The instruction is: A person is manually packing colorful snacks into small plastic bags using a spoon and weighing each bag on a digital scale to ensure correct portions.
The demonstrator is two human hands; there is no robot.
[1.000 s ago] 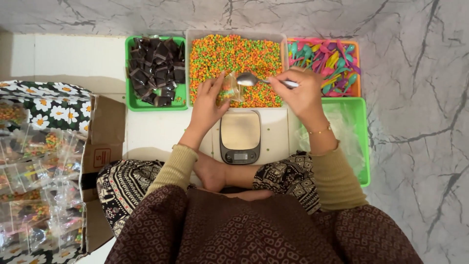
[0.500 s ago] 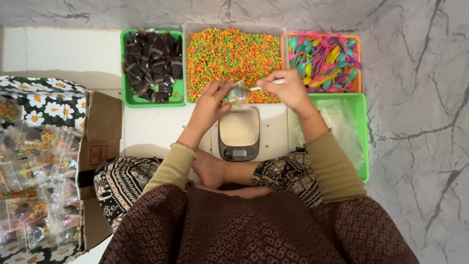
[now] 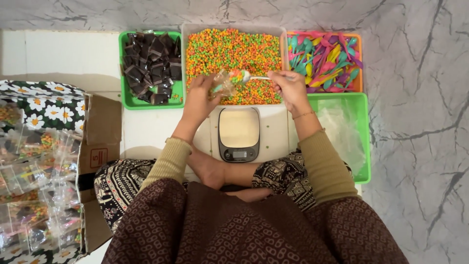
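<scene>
Now loaded, the spoon [image 3: 254,77] in the right hand [image 3: 289,88] lies left-right, its bowl touching the small clear bag [image 3: 222,83] pinched by the left hand [image 3: 200,98].

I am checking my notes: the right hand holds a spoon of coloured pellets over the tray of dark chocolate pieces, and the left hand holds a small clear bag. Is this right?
Not quite. In the head view the right hand holds the spoon over the middle tray of orange and green pellets, not over the chocolate tray. The left hand does hold the small clear bag.
</scene>
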